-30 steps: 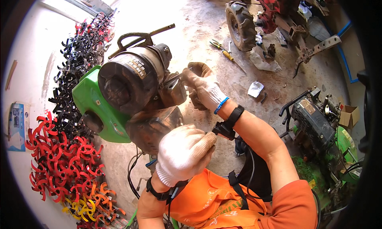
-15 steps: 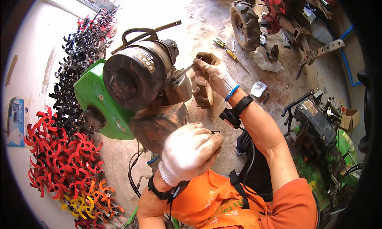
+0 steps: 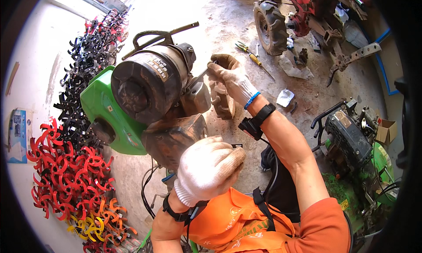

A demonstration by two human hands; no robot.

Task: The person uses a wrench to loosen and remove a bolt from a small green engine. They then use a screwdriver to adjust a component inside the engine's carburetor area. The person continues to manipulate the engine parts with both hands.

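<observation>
The small engine [image 3: 154, 92] stood right in front of you, its dark round air-cleaner drum facing up toward you and its green tank [image 3: 105, 117] on your left. A thin metal tool [image 3: 200, 75] lay slanted against the engine's right flank, its long axis running from the casing up toward your right hand [image 3: 228, 79], whose gloved fingers were closed on its outer end. That hand was the nearer one to the work. Your left hand [image 3: 209, 167] hovered lower, just before the engine's rusty base, fingers curled into a loose fist; whether it held anything, I could not tell.
</observation>
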